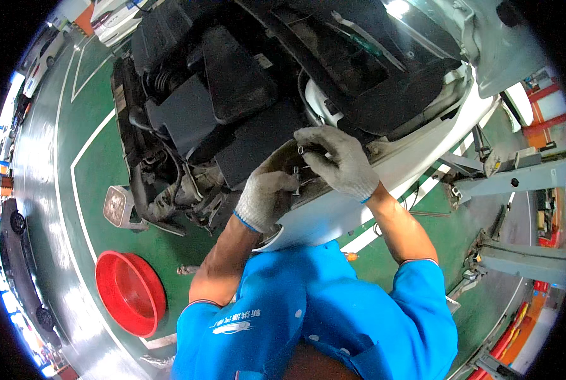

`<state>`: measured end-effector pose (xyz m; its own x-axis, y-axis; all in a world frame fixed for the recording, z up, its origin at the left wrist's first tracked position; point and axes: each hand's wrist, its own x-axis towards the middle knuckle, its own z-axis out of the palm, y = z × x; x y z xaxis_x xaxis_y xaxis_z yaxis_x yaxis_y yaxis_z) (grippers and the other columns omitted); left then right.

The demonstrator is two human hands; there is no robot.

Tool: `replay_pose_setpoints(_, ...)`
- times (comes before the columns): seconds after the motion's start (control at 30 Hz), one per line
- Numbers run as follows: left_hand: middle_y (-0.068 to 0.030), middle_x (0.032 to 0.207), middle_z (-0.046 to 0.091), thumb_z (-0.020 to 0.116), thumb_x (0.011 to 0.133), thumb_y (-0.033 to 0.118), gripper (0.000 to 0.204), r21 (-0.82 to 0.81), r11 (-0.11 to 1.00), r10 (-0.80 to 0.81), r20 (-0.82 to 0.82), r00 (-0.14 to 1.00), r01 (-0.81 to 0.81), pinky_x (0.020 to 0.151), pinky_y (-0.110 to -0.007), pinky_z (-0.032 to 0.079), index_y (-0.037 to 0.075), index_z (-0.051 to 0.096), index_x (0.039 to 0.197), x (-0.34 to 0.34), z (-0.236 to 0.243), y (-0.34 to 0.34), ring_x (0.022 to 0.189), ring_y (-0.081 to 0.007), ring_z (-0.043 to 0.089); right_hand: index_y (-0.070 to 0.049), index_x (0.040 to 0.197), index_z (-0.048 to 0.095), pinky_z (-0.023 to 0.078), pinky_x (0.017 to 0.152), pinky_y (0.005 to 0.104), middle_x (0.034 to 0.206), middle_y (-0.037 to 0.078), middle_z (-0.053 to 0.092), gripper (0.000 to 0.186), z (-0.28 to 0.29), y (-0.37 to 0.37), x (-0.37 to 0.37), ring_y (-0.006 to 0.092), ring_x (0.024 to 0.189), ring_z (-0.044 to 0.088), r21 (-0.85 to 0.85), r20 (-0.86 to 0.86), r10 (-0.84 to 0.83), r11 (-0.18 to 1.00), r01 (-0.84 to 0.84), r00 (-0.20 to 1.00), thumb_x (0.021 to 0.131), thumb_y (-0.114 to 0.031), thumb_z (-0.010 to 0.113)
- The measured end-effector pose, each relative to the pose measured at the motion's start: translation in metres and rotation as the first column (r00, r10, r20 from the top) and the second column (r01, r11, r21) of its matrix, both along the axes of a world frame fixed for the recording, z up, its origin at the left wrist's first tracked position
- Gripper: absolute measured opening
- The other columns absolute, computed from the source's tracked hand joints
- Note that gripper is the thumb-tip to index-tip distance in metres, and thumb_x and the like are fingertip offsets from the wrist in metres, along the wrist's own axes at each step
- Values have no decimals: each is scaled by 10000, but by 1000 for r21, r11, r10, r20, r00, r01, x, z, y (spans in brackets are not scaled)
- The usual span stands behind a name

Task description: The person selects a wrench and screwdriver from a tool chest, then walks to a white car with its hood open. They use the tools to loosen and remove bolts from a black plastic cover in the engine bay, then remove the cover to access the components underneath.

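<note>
I wear grey knit gloves on both hands above the car's white front fender (359, 215). My left hand (267, 190) is closed on a small metal tool piece (296, 180), which looks like a socket or extension. My right hand (337, 161) is closed around a small shiny cylindrical piece (301, 151), just above and right of my left hand; the rest of what it holds is hidden by the fingers. Behind them lie the engine bay's black covers (238, 76) and a white reservoir (321, 104).
A red basin (131, 294) and a metal container (123, 209) stand on the green floor at left. Grey lift arms (517, 177) reach in from the right. An orange-handled tool (351, 256) is beside my body. Other cars (23, 266) are at the far left.
</note>
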<state>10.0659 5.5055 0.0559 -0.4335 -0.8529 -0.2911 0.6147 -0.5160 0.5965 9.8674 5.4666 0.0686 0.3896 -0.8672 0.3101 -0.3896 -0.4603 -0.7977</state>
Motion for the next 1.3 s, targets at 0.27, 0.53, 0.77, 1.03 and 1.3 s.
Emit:
replay_pose_setpoints(0.27,-236,1381,604,555,895,-2,593,28,982,185,103,977,-189,1079,-470,530,-50,465,1479,-1,-15,-1,1254,-365,619,7,1256,672,534,941,324,1211,152,672,321,5,16,-25,214,1091,668,211,245,-82,977,29,966,953,-99,689)
replay_pose_setpoints(0.53,-250,1286,640,532,882,-25,525,124,975,177,78,981,-186,1065,-534,545,-69,508,1404,21,-23,9,1179,-397,659,-6,1160,721,533,949,369,1147,151,708,267,10,5,-68,264,1051,680,-33,102,-235,970,240,967,908,-92,705)
replay_pose_setpoints(0.77,-196,1231,635,553,892,-56,550,55,981,182,82,980,-187,1020,-485,580,-56,474,1437,25,-32,17,1137,-356,664,-71,1177,730,561,937,391,1151,137,742,319,8,-31,-101,310,1056,717,-186,-261,-545,838,512,797,865,-134,710)
replay_pose_setpoints(1.03,-189,1327,620,553,942,-18,486,2,966,250,219,943,-257,1017,-436,578,-19,506,1426,25,-28,26,1187,-292,645,-50,1222,715,547,979,373,1188,162,737,383,7,-54,-101,292,1105,716,-157,-370,-491,870,468,789,839,-66,720)
replay_pose_setpoints(1.3,-200,1311,627,538,880,-70,518,-28,981,194,153,969,-192,1037,-409,567,-8,526,1395,28,-31,26,1203,-300,641,-20,1209,712,557,965,343,1188,149,745,348,-18,-63,-121,242,1091,728,4,-194,-452,887,461,871,861,-40,710)
